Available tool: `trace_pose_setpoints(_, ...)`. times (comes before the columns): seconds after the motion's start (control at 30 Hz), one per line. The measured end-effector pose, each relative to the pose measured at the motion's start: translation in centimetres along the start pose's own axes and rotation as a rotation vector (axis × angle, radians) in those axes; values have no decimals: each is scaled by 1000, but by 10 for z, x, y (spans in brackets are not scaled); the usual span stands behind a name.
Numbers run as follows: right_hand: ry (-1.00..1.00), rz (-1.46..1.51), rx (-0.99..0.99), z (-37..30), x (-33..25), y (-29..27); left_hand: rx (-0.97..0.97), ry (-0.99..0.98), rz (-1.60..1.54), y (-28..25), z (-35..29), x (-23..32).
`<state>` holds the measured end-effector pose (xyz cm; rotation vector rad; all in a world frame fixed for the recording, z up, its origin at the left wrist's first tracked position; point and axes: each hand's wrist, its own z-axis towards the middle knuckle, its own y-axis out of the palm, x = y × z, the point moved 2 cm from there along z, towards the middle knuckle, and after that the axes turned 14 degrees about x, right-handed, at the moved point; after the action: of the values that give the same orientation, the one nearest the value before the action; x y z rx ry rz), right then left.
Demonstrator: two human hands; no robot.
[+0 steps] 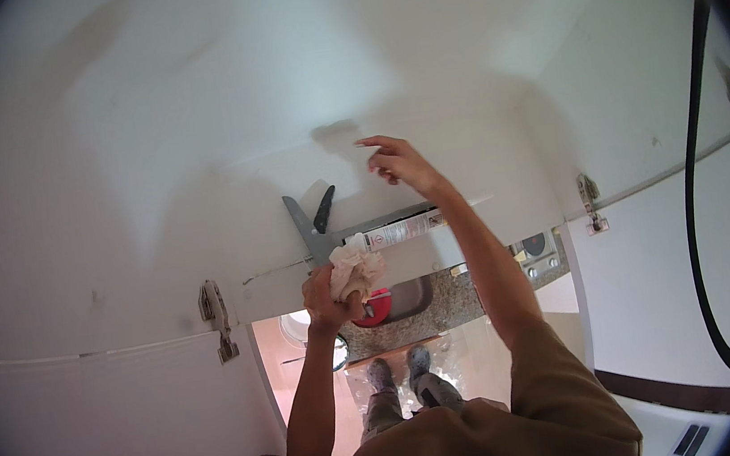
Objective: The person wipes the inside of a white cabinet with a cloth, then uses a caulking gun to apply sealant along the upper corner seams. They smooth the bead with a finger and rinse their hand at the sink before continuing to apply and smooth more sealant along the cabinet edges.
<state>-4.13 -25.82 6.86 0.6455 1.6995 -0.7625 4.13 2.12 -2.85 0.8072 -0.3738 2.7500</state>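
Note:
Inside a white cabinet, a grey caulking gun (300, 221) with a black trigger lies on the white shelf (281, 284), loaded with a white printed cartridge (406, 230). My left hand (323, 303) is closed on a crumpled white paper towel (357, 269) at the shelf's front edge, just in front of the gun's handle. Farther in, my right hand (399, 166) is raised near the back of the shelf. Its index finger stretches left while the other fingers bend loosely, and I see nothing held in it. Its forearm hides the cartridge's right end.
Open cabinet doors on hinges (218, 321) stand at both sides. A black cable (697, 217) hangs at the right. Below are a granite countertop (459, 305), a sink (413, 297) with a red container (380, 305), a stove (541, 253) and a white bucket (293, 328).

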Motion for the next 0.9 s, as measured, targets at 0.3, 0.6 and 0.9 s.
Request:
trace_pose_setpoints(0.3,165,400,-300,-6,-28,-8,-130,-85,56,-10,13,9)
trace_pose_setpoints(0.6,-1006,-1100,-304,46,-81,121,-104,7,217,-11,12,15)
trace_pose_setpoints(0.9,-1190,-1638,-374,99,-73,247,-124,-55,184,-7,26,24)
